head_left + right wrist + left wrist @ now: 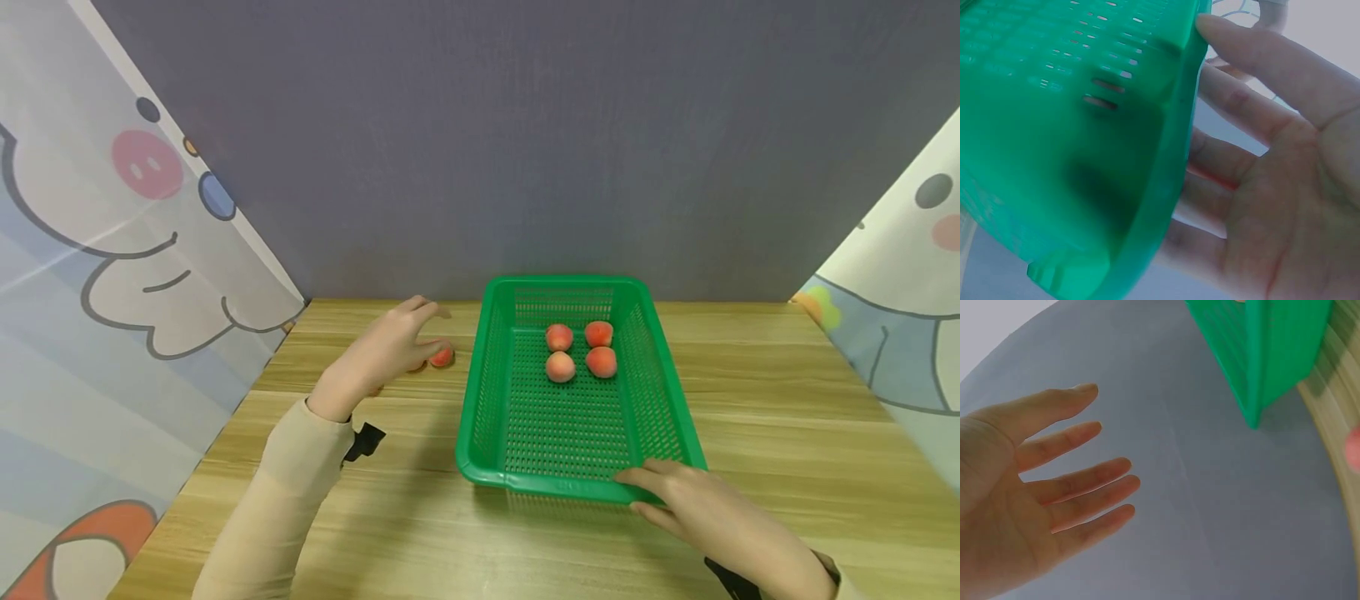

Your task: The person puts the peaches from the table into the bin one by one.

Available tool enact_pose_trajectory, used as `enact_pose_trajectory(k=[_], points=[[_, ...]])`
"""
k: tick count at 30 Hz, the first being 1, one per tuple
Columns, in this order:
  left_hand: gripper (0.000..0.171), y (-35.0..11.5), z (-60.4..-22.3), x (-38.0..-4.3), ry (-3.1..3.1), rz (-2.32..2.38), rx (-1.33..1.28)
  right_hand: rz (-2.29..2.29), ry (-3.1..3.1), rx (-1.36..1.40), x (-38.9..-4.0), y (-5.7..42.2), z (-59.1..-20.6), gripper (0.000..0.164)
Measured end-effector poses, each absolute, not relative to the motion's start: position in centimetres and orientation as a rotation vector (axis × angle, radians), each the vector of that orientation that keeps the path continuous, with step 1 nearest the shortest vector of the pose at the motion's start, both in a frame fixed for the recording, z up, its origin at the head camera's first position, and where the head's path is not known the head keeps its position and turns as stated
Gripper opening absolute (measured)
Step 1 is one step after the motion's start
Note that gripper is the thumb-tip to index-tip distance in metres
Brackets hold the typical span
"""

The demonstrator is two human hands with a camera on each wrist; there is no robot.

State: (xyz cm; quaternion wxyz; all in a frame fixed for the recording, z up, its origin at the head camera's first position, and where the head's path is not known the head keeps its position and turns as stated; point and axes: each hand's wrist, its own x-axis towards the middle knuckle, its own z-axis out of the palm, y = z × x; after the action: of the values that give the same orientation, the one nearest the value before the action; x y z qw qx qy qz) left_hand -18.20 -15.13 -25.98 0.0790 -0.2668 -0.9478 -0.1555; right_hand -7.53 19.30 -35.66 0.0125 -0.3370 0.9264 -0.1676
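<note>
My left hand hovers over the table left of the basket, fingers spread and palm bare in the left wrist view. Just past its thumb a red peach lies on the wood, and slivers of other fruit show from behind the hand. A green perforated plastic basket stands in the middle, with several orange-red peaches grouped toward its far half. At the basket's near right corner my right hand holds the rim, fingers over the edge and thumb on the outer side.
The basket stands on a light wood-grain table. Behind it rises a plain grey panel. Cartoon-printed sheets flank the table, one on the left and one on the right.
</note>
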Motion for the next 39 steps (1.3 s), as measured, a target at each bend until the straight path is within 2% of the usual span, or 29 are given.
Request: enact_pose_trajectory(k=[10, 29, 39], points=[[0.038, -19.0, -27.6, -19.0, -2.908, -0.541, -0.600, -0.508, 2.903, -1.048, -7.5, 19.3, -35.8, 0.026], [0.033, -24.5, -32.4, -20.6, -2.976, -0.565, -0.434, -0.497, 2.901, -1.013, -7.5, 19.1, -35.8, 0.027], [0.045, -25.9, -34.6, -21.3, -3.071, -0.625, -0.261, -0.510, 2.892, -1.011, -7.5, 19.2, -35.7, 0.027]])
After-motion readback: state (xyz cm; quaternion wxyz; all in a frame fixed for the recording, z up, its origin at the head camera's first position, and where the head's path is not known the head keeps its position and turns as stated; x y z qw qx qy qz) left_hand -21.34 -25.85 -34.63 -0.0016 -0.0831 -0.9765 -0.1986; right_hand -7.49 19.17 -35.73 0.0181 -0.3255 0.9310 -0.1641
